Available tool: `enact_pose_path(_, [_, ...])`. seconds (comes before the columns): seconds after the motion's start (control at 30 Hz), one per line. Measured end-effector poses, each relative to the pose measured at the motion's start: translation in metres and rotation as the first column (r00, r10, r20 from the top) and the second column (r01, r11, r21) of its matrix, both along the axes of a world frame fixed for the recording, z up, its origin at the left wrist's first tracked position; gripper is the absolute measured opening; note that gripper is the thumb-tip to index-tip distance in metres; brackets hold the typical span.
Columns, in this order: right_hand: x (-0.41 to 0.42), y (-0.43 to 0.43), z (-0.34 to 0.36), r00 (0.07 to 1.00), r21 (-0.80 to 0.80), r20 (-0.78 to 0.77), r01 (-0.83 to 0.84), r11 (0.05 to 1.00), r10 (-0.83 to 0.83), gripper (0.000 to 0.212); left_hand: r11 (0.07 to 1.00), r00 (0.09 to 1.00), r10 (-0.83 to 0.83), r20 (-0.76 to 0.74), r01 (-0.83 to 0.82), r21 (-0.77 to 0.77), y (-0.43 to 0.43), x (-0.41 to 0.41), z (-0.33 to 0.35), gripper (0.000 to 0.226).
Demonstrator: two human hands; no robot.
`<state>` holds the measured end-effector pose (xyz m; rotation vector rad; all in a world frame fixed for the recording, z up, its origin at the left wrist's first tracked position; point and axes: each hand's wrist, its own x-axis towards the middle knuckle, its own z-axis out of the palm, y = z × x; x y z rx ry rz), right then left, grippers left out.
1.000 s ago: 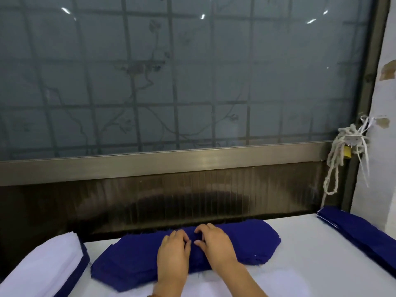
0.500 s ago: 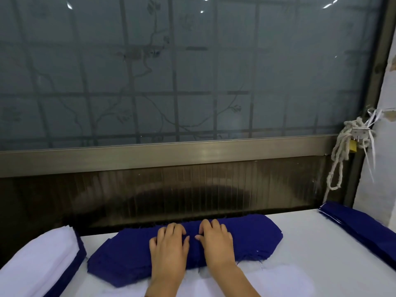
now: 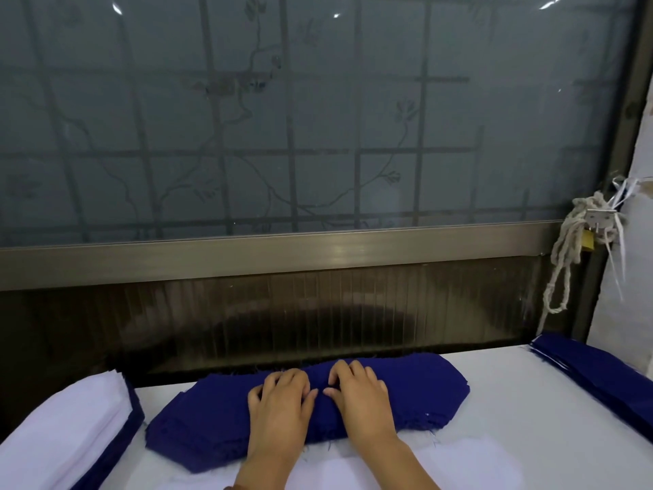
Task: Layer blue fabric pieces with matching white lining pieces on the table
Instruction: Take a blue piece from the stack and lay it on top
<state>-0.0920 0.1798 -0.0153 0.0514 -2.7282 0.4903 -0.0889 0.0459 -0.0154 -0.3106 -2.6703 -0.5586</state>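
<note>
Left hand (image 3: 279, 408): palm down on the middle of the blue stack (image 3: 198, 429), fingers bent and close together, tips pressed into the top ply; pinching or only pressing, cannot tell.
Right hand (image 3: 365, 401): just beside the left on the same stack, fingers curled, thumb turned toward the other hand; pinch or mere press, cannot tell.
Blue stack: many plies of long, angle-ended pieces lying across the surface (image 3: 494, 394), loose threads along the cut edges.
White lining stack (image 3: 60, 433): left of the blue stack, close by, blue cloth showing under it.
White lining piece (image 3: 459, 465): flat on the near side of the blue stack; touching its edge or just short of it, hard to tell.
Second blue pile (image 3: 600, 369): right of the blue stack, well apart.
Step in hand, as judged: working one blue ply free from the top of the stack.
Doing it well: rub the top ply between thumb and fingertips until a single layer rolls up; check for one thickness before lifting; hold the rest down with the other hand; lift from the middle, then carry it level to the lining piece and match the angled ends first.
Risk: frayed threads likely to drag a second ply along or skew the stack.
</note>
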Motion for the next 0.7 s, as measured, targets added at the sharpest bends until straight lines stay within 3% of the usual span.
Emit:
enact_pose_path(0.3, [-0.004,0.006,0.006,0.991,-0.063,0.125,-0.044,0.997,0.052,0.023,0.999,0.999,0.039,-0.013,-0.039,-0.009,-0.001,-0.001,0.001,0.005])
enact_pose_path(0.4, [-0.003,0.013,0.007,0.987,-0.130,0.132,-0.074,0.989,0.091,0.012,0.998,0.998,0.059,-0.004,-0.059,0.025,0.000,-0.006,-0.002,0.024])
enact_pose_path(0.53, [0.001,0.012,0.004,0.994,-0.064,0.084,-0.069,0.996,0.074,0.006,0.996,0.996,0.090,0.023,-0.090,-0.006,0.000,-0.010,-0.004,0.036])
enact_pose_path(0.7, [0.003,0.011,0.001,0.998,0.027,0.012,-0.067,0.997,0.067,0.009,0.996,0.997,0.072,0.025,-0.071,-0.054,-0.001,-0.008,-0.003,0.019])
